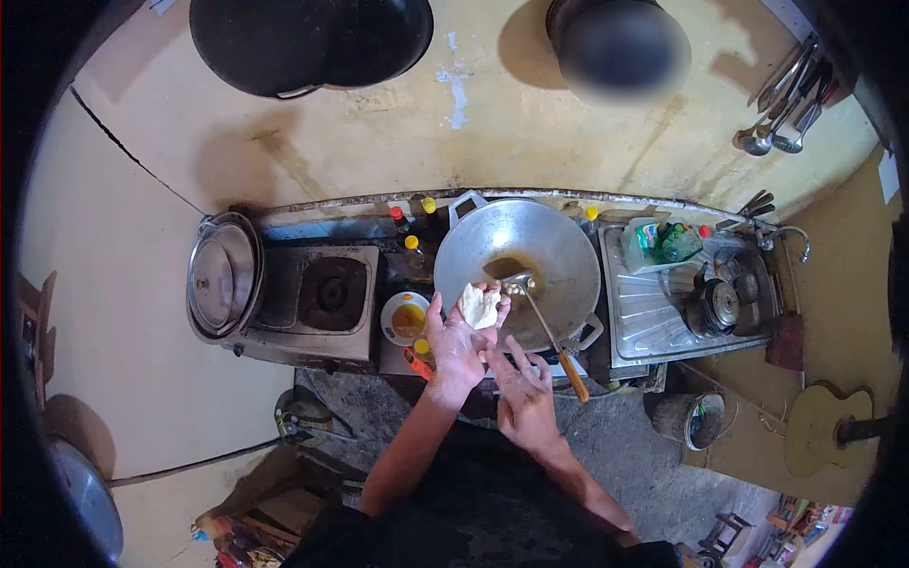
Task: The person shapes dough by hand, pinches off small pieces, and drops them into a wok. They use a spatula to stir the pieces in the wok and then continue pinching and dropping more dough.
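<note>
A flattened piece of white dough [481,307] rests on the palm and fingers of my left hand [456,348], which is turned upward. Just below and to the right is my right hand [526,402], its fingers spread and nothing visible in them; its fingertips are close to the left palm. Both hands are at the near edge of a large metal wok [559,248]. A ladle with a wooden handle [573,377] leans in the wok, its head [518,279] by some small pale pieces. Part of the wok's contents is hidden behind the dough and left hand.
Left of the wok stand a bowl of yellow liquid [409,320], yellow-capped bottles and a stove burner [331,292]. To the right, a sink drainboard [644,327] holds a kettle [715,308] and a plastic tub [649,248]. A bucket [703,421] is on the floor.
</note>
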Motion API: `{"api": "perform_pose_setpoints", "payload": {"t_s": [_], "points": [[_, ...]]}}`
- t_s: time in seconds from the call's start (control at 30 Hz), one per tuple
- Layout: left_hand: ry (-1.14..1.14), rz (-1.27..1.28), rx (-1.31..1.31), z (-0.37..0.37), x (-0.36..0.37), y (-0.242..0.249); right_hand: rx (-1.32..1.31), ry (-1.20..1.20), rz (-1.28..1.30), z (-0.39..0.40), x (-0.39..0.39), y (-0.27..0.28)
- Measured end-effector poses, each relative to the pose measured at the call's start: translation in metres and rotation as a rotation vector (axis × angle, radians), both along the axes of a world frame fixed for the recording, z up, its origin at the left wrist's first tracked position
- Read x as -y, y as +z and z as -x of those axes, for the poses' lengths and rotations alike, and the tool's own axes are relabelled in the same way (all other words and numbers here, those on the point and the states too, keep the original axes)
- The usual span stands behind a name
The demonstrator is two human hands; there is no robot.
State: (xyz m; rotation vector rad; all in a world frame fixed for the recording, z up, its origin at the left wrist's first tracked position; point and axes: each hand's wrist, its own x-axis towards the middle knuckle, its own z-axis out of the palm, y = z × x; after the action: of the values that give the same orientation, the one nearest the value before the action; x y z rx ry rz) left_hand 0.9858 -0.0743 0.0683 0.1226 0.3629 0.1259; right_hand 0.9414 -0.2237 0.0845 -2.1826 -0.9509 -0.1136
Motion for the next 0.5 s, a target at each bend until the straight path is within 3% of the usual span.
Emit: {"api": "perform_pose_setpoints", "payload": {"t_s": [0.13, 0.27, 0.4, 0.5], "points": [[-0.031, -0.038, -0.056, -0.002, 0.003, -0.003, -0.013, 0.039, -0.061, 0.002, -0.011, 0.003], [0.026, 0.075, 0.063, -0.002, 0.001, -0.011, -0.013, 0.025, -0.010, 0.002, 0.004, 0.002], [-0.038, -0.073, -0.031, 0.001, 0.006, 0.004, 0.007, -0.002, -0.016, -0.007, -0.003, -0.002], [-0.081, 0.026, 0.279, -0.008, 0.002, -0.024, -0.017, 0.036, -0.028, 0.000, -0.009, 0.006]]}}
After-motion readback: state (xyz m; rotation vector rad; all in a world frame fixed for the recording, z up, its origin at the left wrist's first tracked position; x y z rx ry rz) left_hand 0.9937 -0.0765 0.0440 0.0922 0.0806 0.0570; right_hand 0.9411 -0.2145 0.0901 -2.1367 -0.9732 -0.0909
